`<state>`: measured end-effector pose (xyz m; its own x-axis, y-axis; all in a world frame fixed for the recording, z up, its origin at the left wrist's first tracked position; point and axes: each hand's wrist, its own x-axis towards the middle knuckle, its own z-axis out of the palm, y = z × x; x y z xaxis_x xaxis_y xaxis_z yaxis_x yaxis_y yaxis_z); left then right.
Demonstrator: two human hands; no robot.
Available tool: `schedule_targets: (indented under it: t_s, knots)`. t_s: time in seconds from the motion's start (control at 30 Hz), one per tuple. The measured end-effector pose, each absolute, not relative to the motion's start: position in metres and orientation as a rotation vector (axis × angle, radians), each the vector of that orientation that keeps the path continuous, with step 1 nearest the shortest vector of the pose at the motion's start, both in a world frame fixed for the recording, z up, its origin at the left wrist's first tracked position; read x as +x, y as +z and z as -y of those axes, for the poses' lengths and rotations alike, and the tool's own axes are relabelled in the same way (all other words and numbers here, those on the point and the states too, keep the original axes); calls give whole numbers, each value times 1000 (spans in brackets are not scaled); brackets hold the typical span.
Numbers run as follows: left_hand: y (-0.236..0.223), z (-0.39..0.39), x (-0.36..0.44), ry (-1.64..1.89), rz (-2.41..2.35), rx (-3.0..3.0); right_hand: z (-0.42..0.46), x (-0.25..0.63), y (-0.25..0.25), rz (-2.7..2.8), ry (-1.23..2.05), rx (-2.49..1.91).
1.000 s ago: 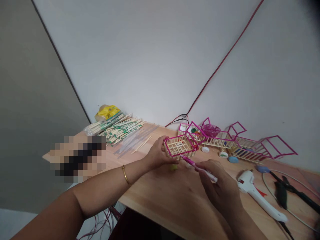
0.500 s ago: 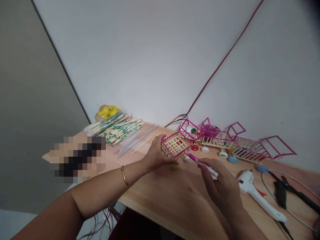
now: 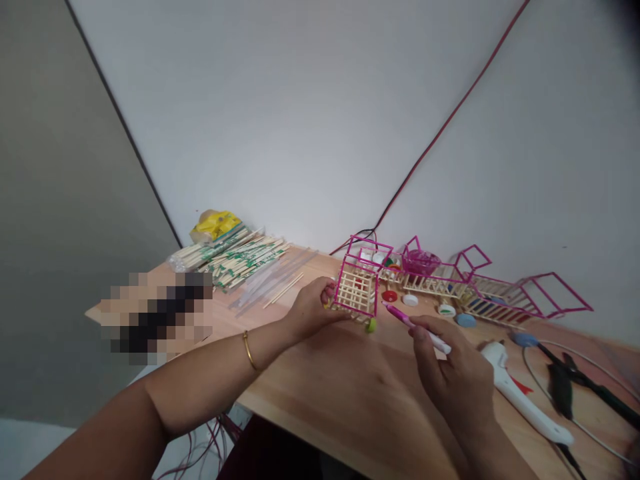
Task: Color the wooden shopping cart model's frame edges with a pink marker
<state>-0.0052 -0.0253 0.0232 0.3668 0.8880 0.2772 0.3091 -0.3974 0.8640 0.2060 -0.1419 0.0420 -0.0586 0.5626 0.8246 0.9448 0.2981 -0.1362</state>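
Note:
My left hand (image 3: 313, 310) grips the left side of a small stick-built cart (image 3: 356, 288) and holds it over the table. The cart has a lattice of pale sticks, pink edges and a pink handle frame at its far end; a green cap wheel (image 3: 371, 325) shows at the near corner. Between the thumb and fingers of my right hand (image 3: 455, 377) is a pink-and-white marker (image 3: 399, 314). Its tip points at the cart's right edge, with a small gap between them. My left fingertips are partly hidden behind the cart.
Other pink-edged stick carts (image 3: 435, 283) stand along the wall around a pink bowl (image 3: 421, 261). Loose bottle caps (image 3: 466, 320) lie before them. A white glue gun (image 3: 525, 397) and its cable lie at right; stick bundles (image 3: 245, 260) and clear glue sticks (image 3: 270, 283) at left.
The cart has turned in my left hand, so its green wheel now shows at the near corner. My right hand has drawn the marker back to the right, away from the cart.

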Motion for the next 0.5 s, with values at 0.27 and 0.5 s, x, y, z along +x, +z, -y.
schedule_targets:
  t_s: [0.27, 0.5]
  knots:
    - [20, 26, -5, 1076, -1088, 1957, 144, 204, 44, 1761, -541, -1371]
    - [15, 25, -4, 1119, -1075, 2021, 145, 193, 47, 1837, -357, -1243]
